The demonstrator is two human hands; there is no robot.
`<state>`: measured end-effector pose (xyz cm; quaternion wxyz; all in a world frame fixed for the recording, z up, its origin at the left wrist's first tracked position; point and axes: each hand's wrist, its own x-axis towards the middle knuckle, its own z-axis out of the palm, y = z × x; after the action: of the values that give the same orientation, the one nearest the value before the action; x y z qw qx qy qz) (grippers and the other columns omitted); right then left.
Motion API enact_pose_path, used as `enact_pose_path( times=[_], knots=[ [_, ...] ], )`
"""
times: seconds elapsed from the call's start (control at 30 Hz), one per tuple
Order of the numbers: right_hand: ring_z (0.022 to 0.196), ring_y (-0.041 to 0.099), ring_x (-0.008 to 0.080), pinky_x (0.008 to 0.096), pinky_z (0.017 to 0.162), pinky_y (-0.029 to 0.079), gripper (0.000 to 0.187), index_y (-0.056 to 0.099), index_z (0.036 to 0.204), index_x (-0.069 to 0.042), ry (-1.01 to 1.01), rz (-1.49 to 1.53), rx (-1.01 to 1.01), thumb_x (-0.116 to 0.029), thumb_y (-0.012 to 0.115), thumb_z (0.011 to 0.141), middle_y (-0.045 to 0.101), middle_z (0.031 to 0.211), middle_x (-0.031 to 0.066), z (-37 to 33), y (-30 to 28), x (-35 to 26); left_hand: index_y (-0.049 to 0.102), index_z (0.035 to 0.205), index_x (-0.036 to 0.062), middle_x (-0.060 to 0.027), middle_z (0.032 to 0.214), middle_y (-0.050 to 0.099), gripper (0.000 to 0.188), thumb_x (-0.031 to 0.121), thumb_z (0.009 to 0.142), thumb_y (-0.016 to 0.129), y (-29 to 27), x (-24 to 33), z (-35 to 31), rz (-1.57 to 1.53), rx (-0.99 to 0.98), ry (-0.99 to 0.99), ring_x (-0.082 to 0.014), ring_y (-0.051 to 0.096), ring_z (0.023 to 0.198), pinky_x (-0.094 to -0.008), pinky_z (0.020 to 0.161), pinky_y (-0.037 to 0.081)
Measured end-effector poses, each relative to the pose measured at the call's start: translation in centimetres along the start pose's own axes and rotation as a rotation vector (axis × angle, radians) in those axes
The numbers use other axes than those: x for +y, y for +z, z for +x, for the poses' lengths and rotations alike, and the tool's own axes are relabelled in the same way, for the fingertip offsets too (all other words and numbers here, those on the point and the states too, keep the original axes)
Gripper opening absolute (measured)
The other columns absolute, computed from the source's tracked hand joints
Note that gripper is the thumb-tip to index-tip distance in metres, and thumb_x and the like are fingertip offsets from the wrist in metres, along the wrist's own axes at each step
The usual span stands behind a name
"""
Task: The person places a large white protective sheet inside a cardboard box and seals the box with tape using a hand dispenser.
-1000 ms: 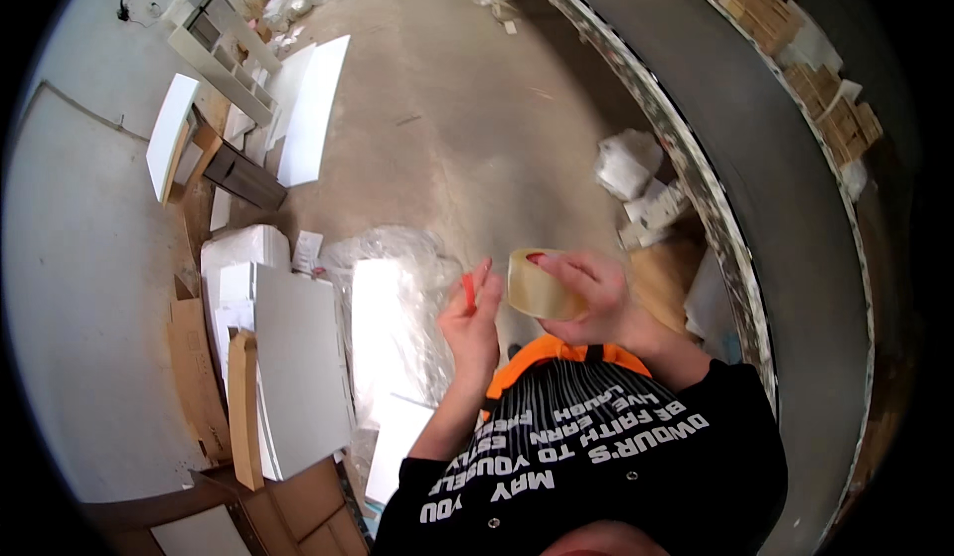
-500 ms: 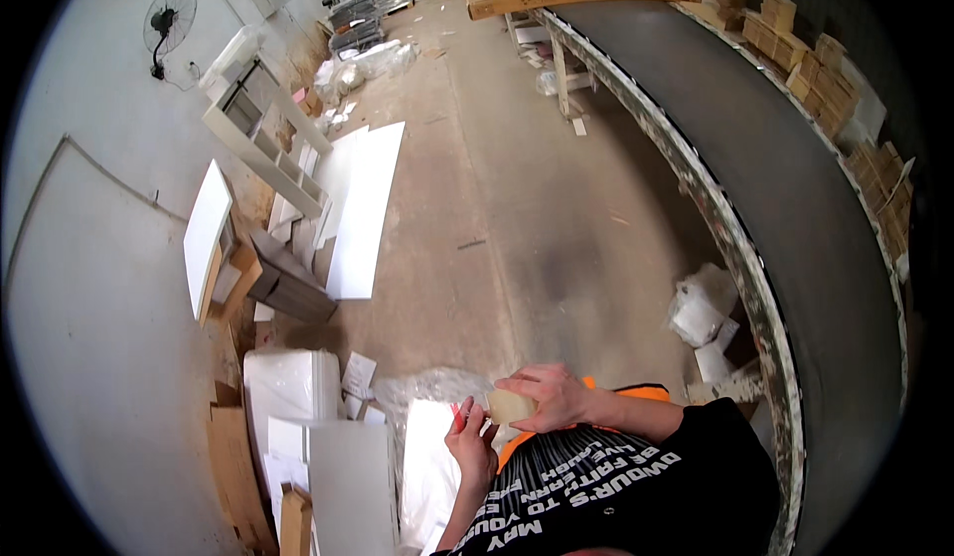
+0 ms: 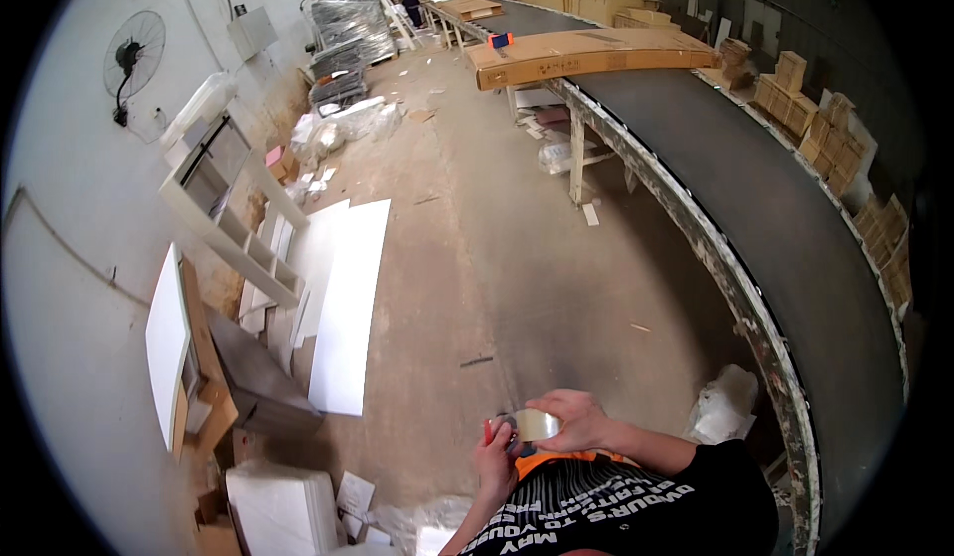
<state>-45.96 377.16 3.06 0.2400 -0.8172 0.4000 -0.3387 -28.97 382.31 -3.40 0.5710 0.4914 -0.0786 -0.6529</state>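
Low in the head view, in front of my body, my two hands are close together. My right hand [image 3: 576, 421] is closed around a roll of yellowish clear packing tape [image 3: 537, 425], its fingers over the top and thumb below. Against the roll's left side, my left hand [image 3: 494, 462] grips what looks like a tape dispenser [image 3: 488, 431] with a red part standing up and a dark part near the fingers. How the roll sits against the dispenser is partly hidden by my fingers.
A conveyor [image 3: 735, 158] curves along my right, with a long cardboard box [image 3: 596, 51] lying across it. White panels [image 3: 348, 308] lie on the floor at left, near a shelf frame [image 3: 238, 208] and a grey cabinet [image 3: 253, 372]. Plastic wrap [image 3: 723, 402] lies under the conveyor.
My view has tilted up, showing more of the far conveyor and two people there. Both hands still hold the tape and dispenser, now lower right in view.
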Motion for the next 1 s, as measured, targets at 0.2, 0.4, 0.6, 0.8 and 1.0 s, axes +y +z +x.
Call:
enact_pose_path(
  times=[0.2, 0.4, 0.6, 0.8, 1.0],
  knots=[
    [0.076, 0.065, 0.0270, 0.0346, 0.068, 0.054, 0.053, 0.068, 0.103, -0.008, 0.053, -0.099, 0.105, -0.031, 0.082, 0.058, 0.065, 0.085, 0.0099, 14.9, -0.6, 3.9, 0.051, 0.115, 0.0069, 0.0001, 0.092, 0.056, 0.025, 0.011, 0.091, 0.058, 6.4, 10.8, 12.5, 0.050, -0.068, -0.070, -0.0107, 0.057, 0.083, -0.0292, 0.072, 0.050],
    [0.077, 0.066, 0.0258, 0.0349, 0.069, 0.054, 0.051, 0.068, 0.102, -0.009, 0.120, 0.007, 0.170, -0.034, 0.081, 0.059, 0.066, 0.088, 0.0080, 27.6, 1.2, 10.9, 0.041, 0.129, 0.0099, -0.0059, 0.093, 0.061, 0.039, 0.020, 0.094, 0.055, 8.1, 19.0, 25.8, 0.053, -0.128, -0.072, -0.0173, 0.060, 0.088, -0.0426, 0.083, 0.052],
    [0.080, 0.066, 0.0287, 0.0376, 0.072, 0.054, 0.049, 0.069, 0.102, -0.012, 0.111, 0.068, -0.014, -0.036, 0.078, 0.060, 0.067, 0.091, 0.0094, 42.6, 5.0, 19.1, 0.048, 0.119, 0.0133, -0.0084, 0.097, 0.063, 0.030, 0.029, 0.094, 0.055, 8.6, 25.5, 37.6, -0.040, -0.046, -0.049, -0.0212, 0.060, 0.090, -0.0452, 0.087, 0.050],
    [0.079, 0.066, 0.0278, 0.0356, 0.070, 0.054, 0.054, 0.067, 0.107, -0.011, -0.003, 0.160, 0.047, -0.033, 0.081, 0.060, 0.066, 0.091, 0.0107, 59.1, 3.4, 24.3, 0.034, 0.137, 0.0084, -0.0170, 0.125, 0.052, 0.061, 0.029, 0.088, 0.063, 10.6, 34.6, 46.7, 0.122, 0.033, 0.122, -0.0318, 0.053, 0.113, -0.0516, 0.094, 0.046],
    [0.086, 0.066, 0.0192, 0.0305, 0.078, 0.053, 0.060, 0.065, 0.112, -0.004, 0.170, 0.468, 0.101, -0.029, 0.086, 0.062, 0.068, 0.097, 0.0115, 71.1, 1.3, 30.5, 0.038, 0.137, 0.0045, -0.0121, 0.133, 0.049, 0.076, 0.029, 0.076, 0.076, 18.1, 39.7, 59.6, 0.032, -0.575, -0.050, -0.0316, 0.047, 0.124, -0.0545, 0.107, 0.032]
  ],
)
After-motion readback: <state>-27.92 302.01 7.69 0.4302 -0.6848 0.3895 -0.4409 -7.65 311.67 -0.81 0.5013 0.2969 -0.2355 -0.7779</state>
